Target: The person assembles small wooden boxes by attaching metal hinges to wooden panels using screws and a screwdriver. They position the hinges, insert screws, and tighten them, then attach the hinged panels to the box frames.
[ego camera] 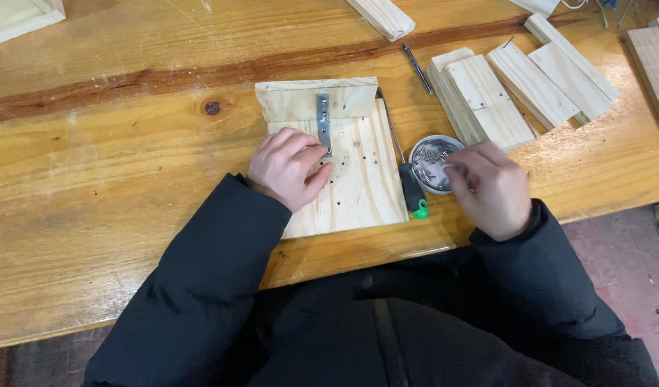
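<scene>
1. While you lean over the wooden workbench (93, 186), take the pale pine board (358, 179) at its middle as the landmark for everything below.
2. Far left of the board, at the bench's top corner, sits the edge of a light wooden frame (18, 16). Between it and the board, a dark knot (213, 107) marks the bench surface.
3. Your left hand (290, 166) rests on the board's left half, fingers curled together and pressed down. The fingertips touch the lower end of the metal bracket (323, 123).
4. That bracket lies flat and upright along the board's centre line, bridging the seam between the board and the shorter wood piece (301, 97) butted against its top edge. Small holes dot the board just below and right of the bracket.
5. Just beside the board's right edge lies a screwdriver (408, 175), thin shaft pointing away from you, black handle with a green end nearest you.
6. Right of the screwdriver, touching its handle, sits a round metal dish of screws (430, 159).
7. Your right hand (491, 188) hovers over the dish's right side, fingers bunched at the screws; whether they pinch one, I cannot tell.
8. Beyond the dish, up and right of the board, lie stacked pine slats (487, 97). A dark bit (418, 69) lies between them and the board.
</scene>
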